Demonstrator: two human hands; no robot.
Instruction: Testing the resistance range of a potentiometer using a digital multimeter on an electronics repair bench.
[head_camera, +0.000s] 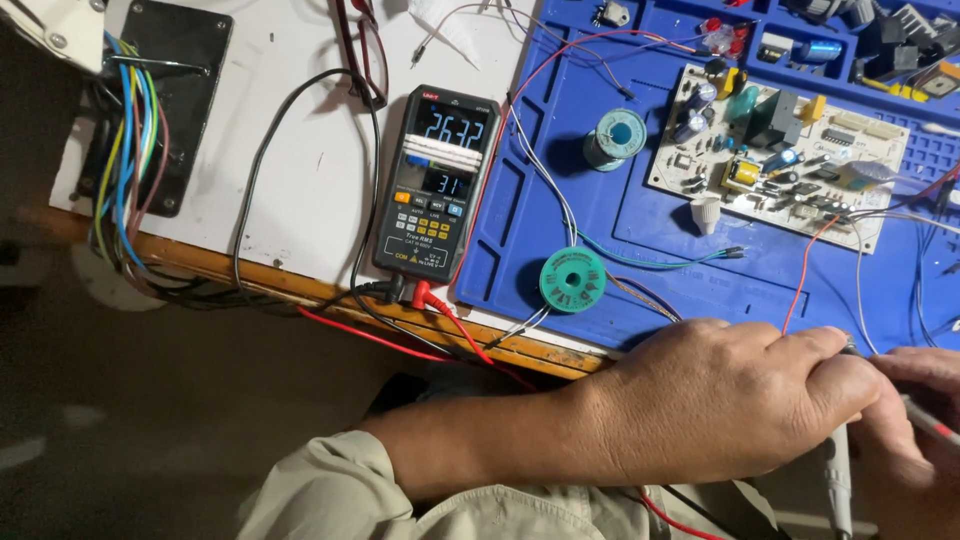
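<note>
My left hand (715, 400) rests at the near edge of the blue work mat (560, 240), fingers curled and pinched on something small at the fingertips, hidden from view. My right hand (915, 420) sits at the right frame edge, touching the left fingertips and gripping a thin probe (932, 423) with a red band. A black digital multimeter (436, 180) lies on the white table with a lit display; red and black leads (440, 310) plug into its bottom. A circuit board (780, 150) lies on the mat's far right.
A green desoldering-braid spool (573, 279) and a teal solder reel (615, 138) sit on the mat. Loose components fill the mat's top trays (830, 40). A black plate with a coloured wire bundle (125, 150) hangs at the table's left. Glasses (362, 50) lie above the meter.
</note>
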